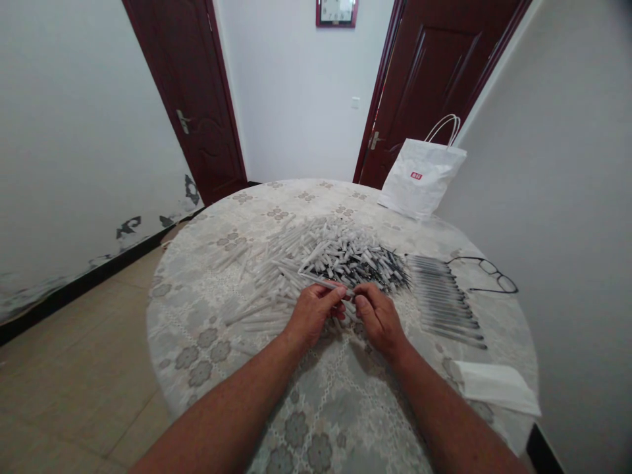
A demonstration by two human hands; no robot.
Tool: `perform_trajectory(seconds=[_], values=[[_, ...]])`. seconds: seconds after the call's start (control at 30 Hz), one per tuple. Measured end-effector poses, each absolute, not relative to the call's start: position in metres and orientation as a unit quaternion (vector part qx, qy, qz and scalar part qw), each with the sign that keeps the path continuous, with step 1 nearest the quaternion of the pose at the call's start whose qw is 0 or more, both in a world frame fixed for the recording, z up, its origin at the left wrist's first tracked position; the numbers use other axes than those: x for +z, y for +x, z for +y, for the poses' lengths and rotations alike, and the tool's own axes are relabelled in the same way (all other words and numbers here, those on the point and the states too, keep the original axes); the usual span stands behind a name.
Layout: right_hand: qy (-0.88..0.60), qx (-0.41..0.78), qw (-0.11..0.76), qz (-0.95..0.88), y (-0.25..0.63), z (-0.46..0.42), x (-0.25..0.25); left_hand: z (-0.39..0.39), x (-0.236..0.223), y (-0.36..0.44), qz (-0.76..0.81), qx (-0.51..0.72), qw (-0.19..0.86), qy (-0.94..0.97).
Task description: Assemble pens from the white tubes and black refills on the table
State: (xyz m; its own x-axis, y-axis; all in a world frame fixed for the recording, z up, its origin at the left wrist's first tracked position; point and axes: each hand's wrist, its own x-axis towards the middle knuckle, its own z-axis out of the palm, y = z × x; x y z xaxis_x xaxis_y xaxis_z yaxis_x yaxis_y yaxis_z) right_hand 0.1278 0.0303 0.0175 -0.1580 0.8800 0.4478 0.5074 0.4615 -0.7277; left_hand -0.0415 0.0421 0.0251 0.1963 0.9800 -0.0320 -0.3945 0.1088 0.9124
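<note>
My left hand (316, 309) is closed around a slim, pale pen barrel (318, 281), which points up and to the left. At the barrel's right end, the fingers of my right hand (378, 316) are pinched together; they partly hide that end. Just beyond both hands lies a loose heap of translucent white pen barrels (276, 283). Against its right side rests a pile of shorter whitish pieces with dark, thin tips (365, 260). Right of my right hand, several grey pens (442, 299) lie side by side in a row.
The round table has a patterned cloth (306, 428). Eyeglasses (488, 273) lie beyond the row of pens, and a folded white sheet (496, 385) lies nearer on the right. A white paper bag (422, 178) stands at the back right edge.
</note>
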Motion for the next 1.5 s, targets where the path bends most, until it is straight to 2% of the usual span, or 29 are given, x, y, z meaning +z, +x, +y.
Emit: perform_trajectory(seconds=[0.2,0.43,0.7,0.87,0.97,1.13,1.27,1.37,1.5], values=[[-0.466,0.173,0.432,-0.753,0.126,0.028,0.021,0.043,0.024,-0.041,0.354,0.526,0.654,0.412],[-0.468,0.186,0.404,-0.763,0.127,0.030,0.019,0.042,0.025,-0.041,0.349,0.519,0.662,0.412],[-0.463,0.162,0.434,-0.755,0.126,0.028,0.024,0.043,0.024,-0.041,0.353,0.523,0.657,0.414],[-0.460,0.166,0.418,-0.766,0.126,0.030,0.023,0.043,0.021,-0.041,0.358,0.517,0.648,0.430],[-0.445,0.194,0.437,-0.757,0.125,0.030,0.022,0.042,0.023,-0.042,0.373,0.504,0.625,0.464],[-0.444,0.185,0.482,-0.732,0.127,0.031,0.022,0.040,0.034,-0.047,0.418,0.463,0.549,0.557],[-0.505,0.174,0.567,-0.628,0.141,0.038,0.019,0.046,0.045,-0.054,0.471,0.440,0.487,0.589],[-0.521,0.179,0.620,-0.559,0.153,0.048,0.016,0.055,0.048,-0.063,0.518,0.413,0.366,0.654],[-0.535,0.181,0.648,-0.510,0.164,0.058,0.014,0.068,0.049,-0.070,0.549,0.339,0.165,0.746]])
